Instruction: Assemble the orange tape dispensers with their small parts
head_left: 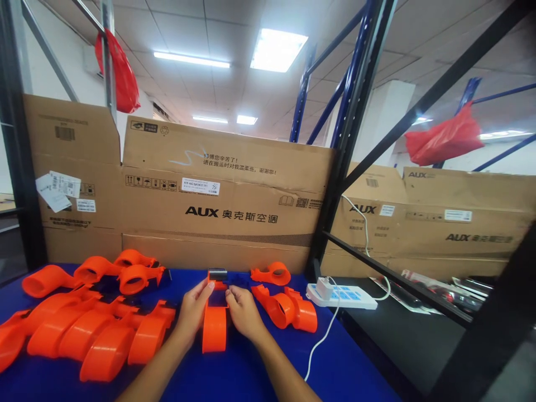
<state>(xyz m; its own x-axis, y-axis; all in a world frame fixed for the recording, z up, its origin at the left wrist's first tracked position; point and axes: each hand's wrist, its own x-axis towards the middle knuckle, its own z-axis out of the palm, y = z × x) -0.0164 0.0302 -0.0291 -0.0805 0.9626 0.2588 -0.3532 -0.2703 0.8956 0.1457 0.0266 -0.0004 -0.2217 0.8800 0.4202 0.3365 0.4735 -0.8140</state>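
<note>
An orange tape dispenser (215, 329) is held upright between my hands, above the blue table surface. It has a round hub at the bottom and a dark roller (218, 274) at its top. My left hand (193, 310) is closed on its left side, the thumb along the upper frame. From the right, my right hand (244, 312) pinches the upper frame with bent fingers; its fingertips are partly hidden. Several like dispensers (106, 349) lie in a cluster to the left. On the right are a few more dispensers (280, 310), close to my right hand.
A large cardboard sheet (234, 190) stands along the table's back edge. A white power strip (347, 296) with a plugged-in charger and cable lies at right, beside a black rack post (343, 167). Red bags (121, 72) hang from the racks.
</note>
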